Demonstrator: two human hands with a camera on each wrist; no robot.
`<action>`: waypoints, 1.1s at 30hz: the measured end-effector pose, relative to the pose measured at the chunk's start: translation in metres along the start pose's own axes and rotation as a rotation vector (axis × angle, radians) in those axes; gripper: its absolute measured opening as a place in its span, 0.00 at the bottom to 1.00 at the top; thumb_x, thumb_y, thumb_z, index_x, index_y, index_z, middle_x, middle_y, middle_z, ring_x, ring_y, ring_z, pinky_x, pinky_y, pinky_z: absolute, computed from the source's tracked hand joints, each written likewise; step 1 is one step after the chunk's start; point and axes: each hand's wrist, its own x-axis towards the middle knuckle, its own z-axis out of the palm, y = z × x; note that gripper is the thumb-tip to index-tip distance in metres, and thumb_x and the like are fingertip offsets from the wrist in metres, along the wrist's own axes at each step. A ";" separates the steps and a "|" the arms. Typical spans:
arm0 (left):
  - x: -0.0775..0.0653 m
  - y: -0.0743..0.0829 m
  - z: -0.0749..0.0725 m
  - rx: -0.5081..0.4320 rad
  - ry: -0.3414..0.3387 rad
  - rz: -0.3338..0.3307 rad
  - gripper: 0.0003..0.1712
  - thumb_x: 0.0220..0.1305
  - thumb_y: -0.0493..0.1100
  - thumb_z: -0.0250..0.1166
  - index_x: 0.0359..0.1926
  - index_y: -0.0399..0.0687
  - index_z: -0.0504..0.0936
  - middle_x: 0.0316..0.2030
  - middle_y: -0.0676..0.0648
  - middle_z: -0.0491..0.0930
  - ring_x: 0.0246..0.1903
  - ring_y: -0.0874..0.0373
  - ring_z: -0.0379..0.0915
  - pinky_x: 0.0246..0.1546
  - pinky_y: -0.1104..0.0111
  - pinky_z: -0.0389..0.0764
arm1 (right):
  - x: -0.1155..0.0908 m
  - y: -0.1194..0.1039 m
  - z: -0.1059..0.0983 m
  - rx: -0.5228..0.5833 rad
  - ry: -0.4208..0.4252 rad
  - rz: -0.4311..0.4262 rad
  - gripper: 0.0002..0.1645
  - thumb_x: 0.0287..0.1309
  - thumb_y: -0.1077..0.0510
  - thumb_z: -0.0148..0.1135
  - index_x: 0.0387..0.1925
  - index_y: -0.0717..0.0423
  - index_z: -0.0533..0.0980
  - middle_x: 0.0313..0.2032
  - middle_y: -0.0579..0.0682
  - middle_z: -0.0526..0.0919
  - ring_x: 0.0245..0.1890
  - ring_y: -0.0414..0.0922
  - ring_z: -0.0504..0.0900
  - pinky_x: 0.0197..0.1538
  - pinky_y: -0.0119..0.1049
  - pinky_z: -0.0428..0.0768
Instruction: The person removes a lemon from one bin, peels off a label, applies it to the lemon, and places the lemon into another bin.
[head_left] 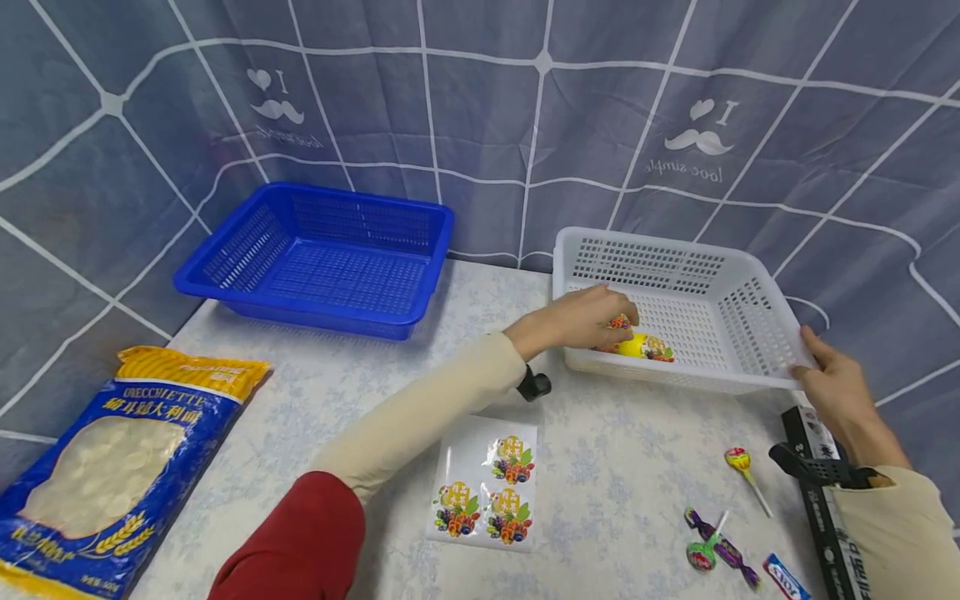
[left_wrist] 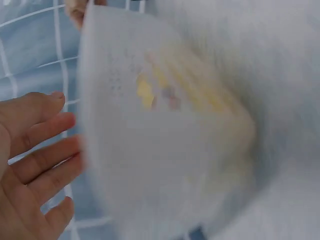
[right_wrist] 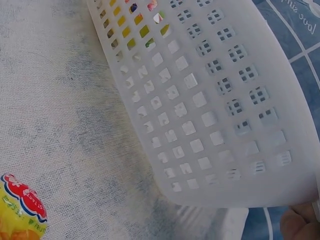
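Note:
A white plastic basket (head_left: 686, 312) stands at the right of the table, its front tilted toward the camera in the head view. My right hand (head_left: 843, 392) grips its right end, fingers at the rim; the right wrist view catches only part of that hand (right_wrist: 300, 222). Over the basket's left front is my left hand (head_left: 588, 317), its fingers loosely extended near the rim in the blurred left wrist view. Below these fingers, inside the basket, lie yellow items with fruit-print stickers (head_left: 647, 347), partly hidden by the hand. Their yellow also shows through the basket wall in the right wrist view.
A blue basket (head_left: 352, 267) stands at back left, a pasta bag (head_left: 112, 467) at far left. A sticker sheet (head_left: 486, 483) lies front centre. Lollipops (head_left: 738, 460), wrapped candies (head_left: 731, 554) and a long black box (head_left: 825, 500) lie front right. A curtain (head_left: 480, 108) hangs behind.

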 end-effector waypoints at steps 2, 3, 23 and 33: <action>-0.024 -0.007 -0.013 0.026 0.033 -0.016 0.19 0.72 0.48 0.60 0.58 0.46 0.81 0.57 0.51 0.79 0.56 0.59 0.73 0.65 0.70 0.63 | 0.002 0.005 0.001 -0.008 0.007 0.007 0.39 0.71 0.59 0.41 0.75 0.44 0.35 0.75 0.58 0.35 0.74 0.55 0.43 0.65 0.23 0.59; -0.037 -0.011 -0.020 0.035 0.052 -0.027 0.20 0.71 0.48 0.60 0.59 0.45 0.80 0.58 0.50 0.78 0.59 0.58 0.71 0.69 0.68 0.58 | 0.003 0.007 0.002 -0.010 0.009 0.009 0.39 0.71 0.59 0.40 0.74 0.43 0.34 0.75 0.56 0.35 0.74 0.53 0.43 0.65 0.23 0.59; -0.295 -0.119 -0.101 0.116 0.185 -0.660 0.46 0.70 0.69 0.48 0.75 0.42 0.55 0.71 0.32 0.56 0.70 0.33 0.51 0.64 0.36 0.57 | -0.015 -0.013 0.001 -0.225 0.044 -0.062 0.40 0.73 0.54 0.41 0.76 0.58 0.36 0.72 0.72 0.38 0.70 0.72 0.45 0.63 0.54 0.65; -0.330 -0.139 -0.099 0.281 0.225 -0.684 0.50 0.66 0.75 0.46 0.78 0.53 0.48 0.75 0.34 0.47 0.71 0.29 0.40 0.67 0.33 0.38 | -0.016 -0.056 0.029 -0.542 0.096 -0.237 0.54 0.65 0.26 0.40 0.77 0.46 0.32 0.71 0.66 0.15 0.64 0.72 0.12 0.57 0.77 0.18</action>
